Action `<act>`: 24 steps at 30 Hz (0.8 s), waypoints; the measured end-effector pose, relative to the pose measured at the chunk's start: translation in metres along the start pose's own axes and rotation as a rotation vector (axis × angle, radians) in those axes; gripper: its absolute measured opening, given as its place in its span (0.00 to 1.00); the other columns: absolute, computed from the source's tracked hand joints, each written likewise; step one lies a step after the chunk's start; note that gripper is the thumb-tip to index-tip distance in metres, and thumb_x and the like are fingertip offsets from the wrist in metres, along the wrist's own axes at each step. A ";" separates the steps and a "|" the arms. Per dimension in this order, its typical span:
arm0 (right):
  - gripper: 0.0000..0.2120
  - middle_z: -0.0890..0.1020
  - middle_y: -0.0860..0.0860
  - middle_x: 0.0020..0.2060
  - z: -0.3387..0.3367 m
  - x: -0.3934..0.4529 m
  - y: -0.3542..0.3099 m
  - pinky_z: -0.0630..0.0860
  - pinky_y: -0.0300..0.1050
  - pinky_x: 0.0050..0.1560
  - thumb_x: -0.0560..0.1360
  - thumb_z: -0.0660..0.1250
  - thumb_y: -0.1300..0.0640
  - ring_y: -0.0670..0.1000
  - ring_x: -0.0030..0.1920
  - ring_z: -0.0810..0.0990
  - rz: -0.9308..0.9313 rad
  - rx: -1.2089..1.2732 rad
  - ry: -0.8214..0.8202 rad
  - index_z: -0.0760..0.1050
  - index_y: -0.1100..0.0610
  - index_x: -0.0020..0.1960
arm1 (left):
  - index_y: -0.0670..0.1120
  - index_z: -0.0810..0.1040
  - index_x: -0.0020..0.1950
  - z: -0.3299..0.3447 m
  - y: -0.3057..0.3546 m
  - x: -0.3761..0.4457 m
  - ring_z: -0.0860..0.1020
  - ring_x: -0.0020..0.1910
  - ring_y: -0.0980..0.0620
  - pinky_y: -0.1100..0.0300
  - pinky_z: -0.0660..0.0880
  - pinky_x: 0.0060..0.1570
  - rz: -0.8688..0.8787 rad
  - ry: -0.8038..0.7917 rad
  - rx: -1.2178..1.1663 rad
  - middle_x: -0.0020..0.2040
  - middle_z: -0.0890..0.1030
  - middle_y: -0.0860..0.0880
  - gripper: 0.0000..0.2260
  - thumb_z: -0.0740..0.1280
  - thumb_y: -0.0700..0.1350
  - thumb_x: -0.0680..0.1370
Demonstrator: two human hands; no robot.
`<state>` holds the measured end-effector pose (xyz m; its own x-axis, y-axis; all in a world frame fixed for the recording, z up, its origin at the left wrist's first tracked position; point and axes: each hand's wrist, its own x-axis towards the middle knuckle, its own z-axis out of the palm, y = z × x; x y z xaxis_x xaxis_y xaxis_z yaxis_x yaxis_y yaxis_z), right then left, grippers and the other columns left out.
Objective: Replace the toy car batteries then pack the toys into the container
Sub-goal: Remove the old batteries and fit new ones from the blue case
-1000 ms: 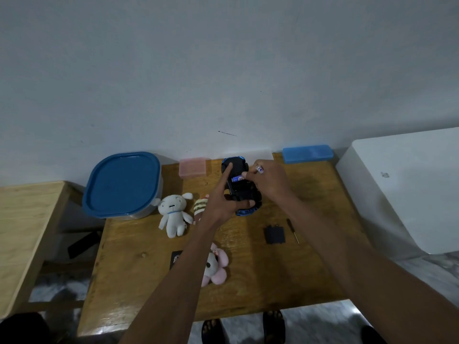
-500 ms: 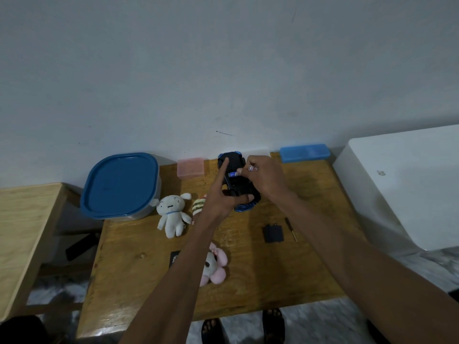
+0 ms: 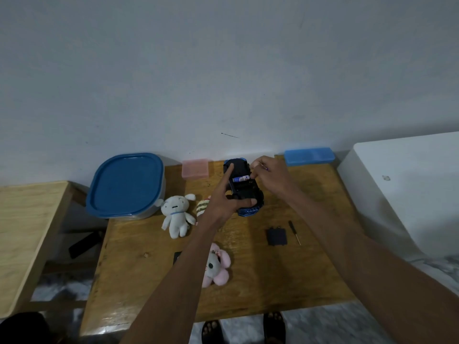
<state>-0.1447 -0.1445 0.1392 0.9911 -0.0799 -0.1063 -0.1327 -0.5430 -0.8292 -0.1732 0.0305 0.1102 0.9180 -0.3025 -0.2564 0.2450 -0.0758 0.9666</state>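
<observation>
Head view: car (image 3: 244,192) lies belly-up at the back-centre of the worktop (image 3: 248,281), battery bay open. Left hand (image 3: 224,197) grips the car from its left side, thumb across the near end, index finger stretched along the chassis. Right hand (image 3: 267,171) has fingertips pinched on a battery (image 3: 240,179) w/ blue-white label, which sits across the far end of the bay; can't tell if it's fully seated. Something small & purplish also pokes out behind the right hand's fingers, maybe another cell, too small to say.

Progress, judged: bay cover (image 3: 277,236) is off, lying w/ screwdriver (image 3: 294,232) just beside it near the right forearm, so unscrewing is done; battery swap is mid-way. Left to do: finish seating cells, refit cover, screw down.

Packing not begun: container (image 3: 125,186) at back left has its blue lid on. White plush (image 3: 176,216), striped plush (image 3: 203,207) & pink plush (image 3: 216,266) all lie loose on the worktop.
</observation>
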 end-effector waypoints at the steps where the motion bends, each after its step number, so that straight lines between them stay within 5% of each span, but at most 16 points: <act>1: 0.12 0.84 0.48 0.45 0.001 0.001 0.002 0.75 0.43 0.49 0.83 0.60 0.52 0.47 0.49 0.81 -0.017 -0.007 0.005 0.81 0.55 0.54 | 0.57 0.57 0.81 0.000 0.000 0.000 0.73 0.67 0.51 0.67 0.80 0.45 0.002 0.000 0.004 0.70 0.72 0.49 0.50 0.80 0.34 0.68; 8: 0.12 0.83 0.44 0.50 -0.001 -0.007 0.003 0.70 0.33 0.46 0.80 0.66 0.51 0.38 0.49 0.78 -0.051 0.084 0.023 0.83 0.52 0.60 | 0.57 0.57 0.81 -0.003 -0.006 0.002 0.72 0.68 0.50 0.63 0.80 0.50 -0.005 0.006 0.006 0.69 0.73 0.50 0.50 0.80 0.35 0.68; 11: 0.11 0.85 0.45 0.51 0.000 -0.008 0.004 0.73 0.34 0.50 0.78 0.70 0.51 0.40 0.51 0.81 -0.030 0.157 0.032 0.84 0.52 0.59 | 0.59 0.57 0.81 -0.004 -0.008 0.003 0.72 0.71 0.47 0.51 0.80 0.59 -0.010 0.003 0.017 0.71 0.73 0.48 0.50 0.81 0.36 0.68; 15: 0.09 0.85 0.45 0.46 0.000 -0.009 0.004 0.73 0.29 0.41 0.76 0.72 0.51 0.38 0.47 0.82 0.022 0.210 0.033 0.83 0.53 0.54 | 0.61 0.57 0.80 -0.004 -0.007 0.002 0.73 0.70 0.42 0.40 0.78 0.61 -0.049 -0.017 0.024 0.71 0.73 0.46 0.51 0.81 0.36 0.67; 20: 0.09 0.85 0.47 0.45 0.003 -0.009 0.002 0.75 0.33 0.40 0.74 0.75 0.52 0.40 0.46 0.83 0.040 0.222 0.053 0.80 0.55 0.50 | 0.65 0.59 0.78 -0.002 -0.005 0.000 0.72 0.70 0.41 0.42 0.79 0.61 -0.074 -0.036 0.028 0.71 0.72 0.45 0.51 0.81 0.34 0.66; 24: 0.08 0.85 0.44 0.43 0.004 -0.013 0.003 0.80 0.42 0.42 0.73 0.75 0.47 0.42 0.45 0.83 -0.053 0.076 0.037 0.79 0.48 0.48 | 0.75 0.62 0.71 0.000 -0.002 0.000 0.73 0.69 0.40 0.40 0.80 0.58 -0.073 -0.041 0.052 0.73 0.71 0.46 0.49 0.84 0.42 0.62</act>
<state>-0.1582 -0.1415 0.1358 0.9955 -0.0845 -0.0422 -0.0779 -0.4823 -0.8726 -0.1738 0.0310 0.1086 0.8844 -0.3333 -0.3267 0.2932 -0.1480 0.9445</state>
